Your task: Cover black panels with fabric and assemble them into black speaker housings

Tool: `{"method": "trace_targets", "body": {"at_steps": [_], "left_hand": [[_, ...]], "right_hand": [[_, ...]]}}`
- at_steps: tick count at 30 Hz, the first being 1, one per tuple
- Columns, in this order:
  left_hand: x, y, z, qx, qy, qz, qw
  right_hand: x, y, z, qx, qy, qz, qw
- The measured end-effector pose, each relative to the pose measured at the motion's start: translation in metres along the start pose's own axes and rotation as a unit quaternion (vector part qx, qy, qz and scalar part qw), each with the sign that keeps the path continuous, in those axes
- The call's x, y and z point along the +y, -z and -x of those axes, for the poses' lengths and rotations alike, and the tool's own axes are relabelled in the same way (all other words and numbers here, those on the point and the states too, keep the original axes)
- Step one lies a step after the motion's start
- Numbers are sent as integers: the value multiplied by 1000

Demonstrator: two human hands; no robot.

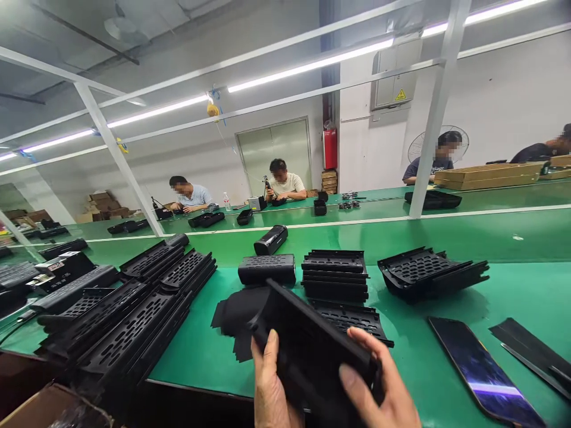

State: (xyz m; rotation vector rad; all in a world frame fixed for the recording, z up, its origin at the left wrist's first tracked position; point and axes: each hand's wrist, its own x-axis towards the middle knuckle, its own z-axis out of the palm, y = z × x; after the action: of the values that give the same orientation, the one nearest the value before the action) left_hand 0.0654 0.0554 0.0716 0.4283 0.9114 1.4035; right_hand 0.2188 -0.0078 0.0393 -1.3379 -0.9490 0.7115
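Both my hands grip one black plastic panel (307, 339) low in the middle of the view, tilted with its far edge up. My left hand (272, 386) holds its left side, thumb on top. My right hand (379, 386) wraps its right end, fingers curled over the edge. Under and behind the panel lie loose black fabric pieces (234, 318) and a flat perforated black grille (352, 318) on the green table (446, 238).
Stacks of black perforated grilles stand at left (134, 309), centre (334, 274) and right (428, 273). A phone (482, 368) and black strips (530, 353) lie at right. A cardboard box (44, 410) sits bottom left. Several people work at the far table side.
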Motion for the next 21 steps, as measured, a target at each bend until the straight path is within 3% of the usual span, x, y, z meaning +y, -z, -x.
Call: {"method": "trace_targets", "body": {"at_steps": [3,5,8,11,14,21], "left_hand": [[3,-22,-7,-55,-48,-31,997],[6,-28,-25,-69,-67,-95,991],[4,-30,-60,-81,-70,-223,969],[-4,-28,-81,-108,-140,-332,926],[-14,-21,-84,-148,-235,-390,878],[-31,-3,-77,-150,-261,-517,801]], "right_hand": [[-28,29,-46,-35,-44,-87,995],[-39,48,-75,-23,-98,-149,984],[-45,66,-105,-18,-141,-156,978],[-42,71,-117,-50,-141,-127,981],[-36,74,-124,-56,-141,-85,985],[-14,77,-151,-48,-106,19,993]]}}
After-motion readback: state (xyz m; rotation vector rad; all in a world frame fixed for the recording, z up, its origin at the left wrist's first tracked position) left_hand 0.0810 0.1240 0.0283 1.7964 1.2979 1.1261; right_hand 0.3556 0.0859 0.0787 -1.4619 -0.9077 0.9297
